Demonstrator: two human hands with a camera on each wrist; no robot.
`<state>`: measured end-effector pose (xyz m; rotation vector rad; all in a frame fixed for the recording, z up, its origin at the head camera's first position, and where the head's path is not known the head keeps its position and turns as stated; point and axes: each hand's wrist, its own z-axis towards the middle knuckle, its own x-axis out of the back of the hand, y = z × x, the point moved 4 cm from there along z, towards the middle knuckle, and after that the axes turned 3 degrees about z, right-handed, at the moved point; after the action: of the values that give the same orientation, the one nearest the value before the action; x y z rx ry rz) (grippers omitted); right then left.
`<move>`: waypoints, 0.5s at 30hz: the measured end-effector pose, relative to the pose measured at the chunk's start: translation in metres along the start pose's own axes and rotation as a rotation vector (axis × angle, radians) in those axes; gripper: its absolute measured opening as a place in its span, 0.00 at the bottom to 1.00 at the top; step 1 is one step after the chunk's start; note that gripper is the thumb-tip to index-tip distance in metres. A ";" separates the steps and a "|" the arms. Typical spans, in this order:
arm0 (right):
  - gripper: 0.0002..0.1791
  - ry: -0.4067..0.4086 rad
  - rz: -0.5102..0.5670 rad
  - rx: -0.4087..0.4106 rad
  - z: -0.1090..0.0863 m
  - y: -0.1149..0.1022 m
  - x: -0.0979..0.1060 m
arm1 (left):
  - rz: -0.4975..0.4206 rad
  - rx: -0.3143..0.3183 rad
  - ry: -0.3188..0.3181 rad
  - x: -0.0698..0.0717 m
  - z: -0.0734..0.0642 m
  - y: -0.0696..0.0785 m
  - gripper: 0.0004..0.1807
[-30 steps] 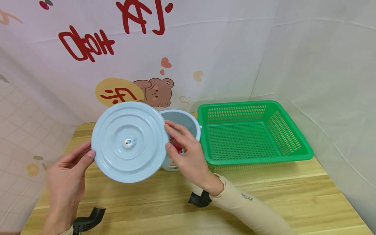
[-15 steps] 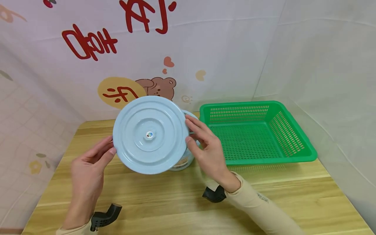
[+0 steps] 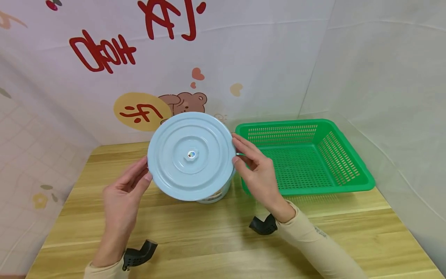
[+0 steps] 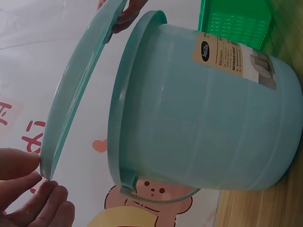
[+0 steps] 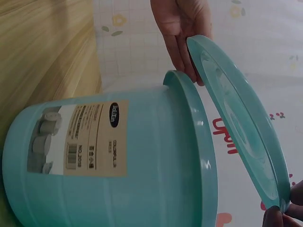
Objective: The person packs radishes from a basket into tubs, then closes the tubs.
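A round light-blue lid (image 3: 174, 178) with a small knob at its centre is held up over the matching bucket (image 4: 203, 113). The left hand (image 3: 122, 199) pinches its left edge between thumb and fingers. On the opposite side, the right hand (image 3: 259, 176) pinches the right edge. Both wrist views show the lid (image 5: 236, 118) tilted above the bucket's rim, with a gap between them. The bucket (image 5: 156, 146) stands upright on the table, its wall carrying a printed label (image 5: 94, 137). From the head view, the lid hides the bucket's opening and whatever is inside.
A green slotted plastic basket (image 3: 303, 190) stands to the right of the bucket, close beside the right hand. All of this is on a wood-grain table (image 3: 209, 240). A white printed cloth (image 3: 265, 58) hangs behind it.
Both hands have carried the lid rightward and slightly away, from left of the bucket to over it. The red contents seen earlier inside the bucket are now covered from view.
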<state>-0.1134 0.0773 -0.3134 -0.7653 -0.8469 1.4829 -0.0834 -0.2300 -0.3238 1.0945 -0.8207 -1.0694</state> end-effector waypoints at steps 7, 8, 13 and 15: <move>0.24 0.020 -0.035 -0.109 0.005 0.002 0.011 | 0.088 -0.010 -0.020 -0.008 0.004 -0.004 0.21; 0.23 0.020 -0.045 -0.126 0.005 0.003 0.012 | 0.095 -0.008 -0.024 -0.010 0.005 -0.004 0.21; 0.23 0.004 -0.068 -0.200 0.010 0.007 0.019 | 0.152 -0.008 -0.055 -0.017 0.010 -0.008 0.21; 0.23 -0.006 -0.077 -0.214 0.012 0.009 0.021 | 0.164 -0.009 -0.065 -0.019 0.011 -0.009 0.21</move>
<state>-0.1299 0.0967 -0.3150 -0.8765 -1.0397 1.3411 -0.1018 -0.2158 -0.3295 0.9716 -0.9403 -0.9733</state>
